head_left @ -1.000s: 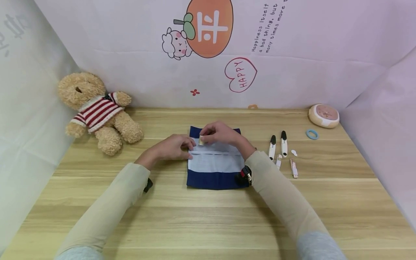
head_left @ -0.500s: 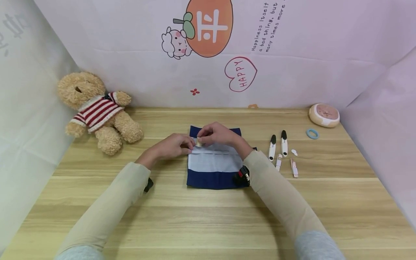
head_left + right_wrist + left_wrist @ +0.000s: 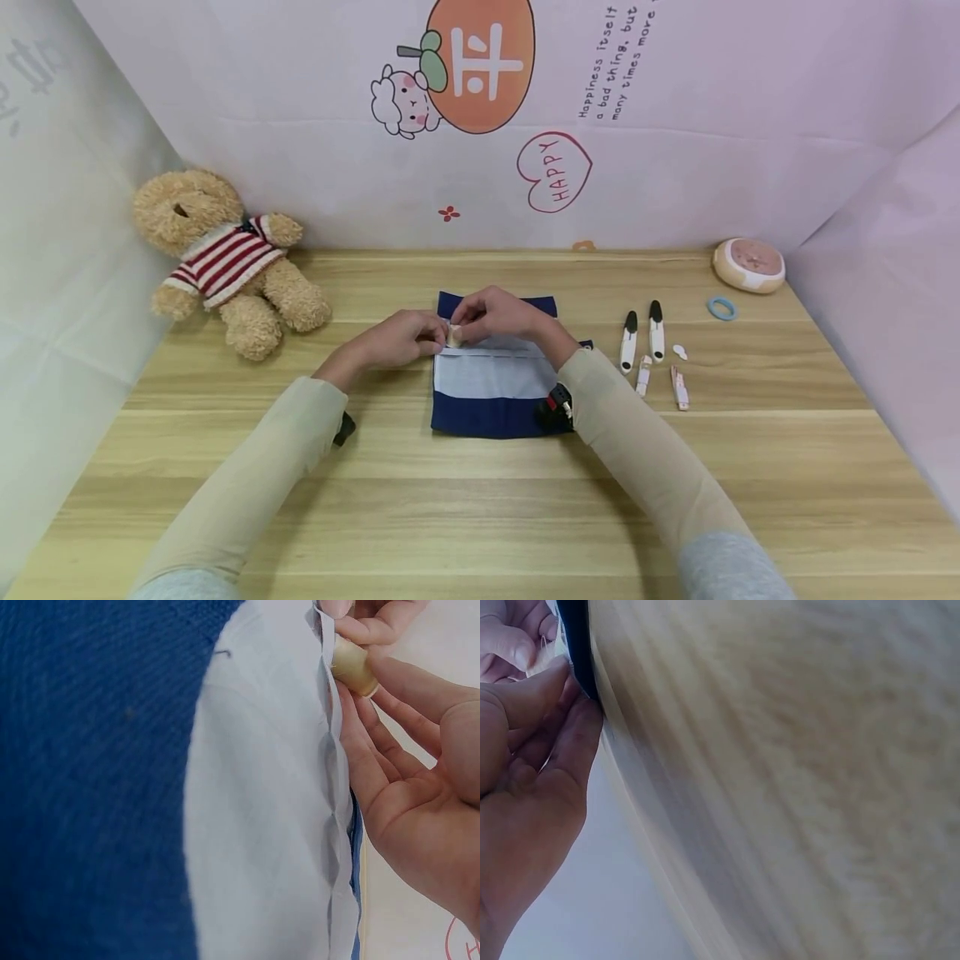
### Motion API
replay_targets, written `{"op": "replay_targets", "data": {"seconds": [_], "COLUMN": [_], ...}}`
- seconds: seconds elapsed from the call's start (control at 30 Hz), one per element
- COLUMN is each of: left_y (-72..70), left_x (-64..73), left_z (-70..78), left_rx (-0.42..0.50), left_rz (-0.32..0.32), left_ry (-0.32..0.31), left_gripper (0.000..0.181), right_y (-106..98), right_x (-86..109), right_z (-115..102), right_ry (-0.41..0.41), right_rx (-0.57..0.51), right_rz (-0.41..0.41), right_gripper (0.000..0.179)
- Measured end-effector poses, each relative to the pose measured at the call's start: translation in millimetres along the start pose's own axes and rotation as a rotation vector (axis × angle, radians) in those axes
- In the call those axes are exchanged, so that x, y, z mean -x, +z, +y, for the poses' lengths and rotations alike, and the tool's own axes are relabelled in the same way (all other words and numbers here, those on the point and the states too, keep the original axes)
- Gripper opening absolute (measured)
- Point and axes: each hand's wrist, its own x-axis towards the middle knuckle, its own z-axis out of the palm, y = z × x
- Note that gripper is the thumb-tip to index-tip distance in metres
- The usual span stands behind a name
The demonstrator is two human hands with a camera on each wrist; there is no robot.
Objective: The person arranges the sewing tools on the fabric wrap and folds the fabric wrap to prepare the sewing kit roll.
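Observation:
A navy-blue cloth piece (image 3: 502,415) with a pale inner panel (image 3: 495,375) lies flat on the table under both hands. My left hand (image 3: 393,340) pinches its left edge between thumb and fingers; the navy edge (image 3: 576,645) shows at those fingertips in the left wrist view. My right hand (image 3: 502,317) pinches a small, shiny gold-coloured piece (image 3: 355,667), rounded like a little spool. It sits right at the folded pale edge (image 3: 334,772) of the cloth, close to the left fingertips. Fine thread-like lines show between the hands in the left wrist view.
Right of the cloth lie two white snips with black tips (image 3: 628,342), two slim pinkish-white pieces (image 3: 678,387), a small white flat piece (image 3: 679,352) and a blue ring (image 3: 722,308). Behind them stands a round beige case (image 3: 748,265). A teddy bear (image 3: 232,258) leans at back left.
My right hand has moved slightly left and down with the gold-coloured piece, bringing it up to the left fingertips. The left hand stays at the cloth's left edge.

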Motion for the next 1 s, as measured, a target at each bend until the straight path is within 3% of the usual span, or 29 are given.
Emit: {"op": "replay_targets", "data": {"seconds": [0.2, 0.43, 0.6, 1.0], "left_y": [1.1, 0.2, 0.4, -1.4], "left_x": [0.7, 2.1, -0.3, 1.4], "left_z": [-2.4, -2.0, -3.1, -0.9], "left_rx": [0.015, 0.01, 0.008, 0.046], "left_rz": [-0.003, 0.004, -0.008, -0.041], "left_ry": [0.016, 0.047, 0.029, 0.007], "left_gripper": [0.015, 0.012, 0.012, 0.012], "right_y": [2.0, 2.9, 2.3, 2.8], "right_x": [-1.2, -1.9, -1.3, -1.4], "right_z": [-0.5, 0.0, 2.4, -1.5], "right_ry": [-0.019, 0.003, 0.048, 0.074], "right_rx": [0.037, -0.013, -0.08, -0.078], "right_rz": [-0.003, -0.012, -0.027, -0.046], "right_gripper": [0.018, 0.02, 0.021, 0.021]}}
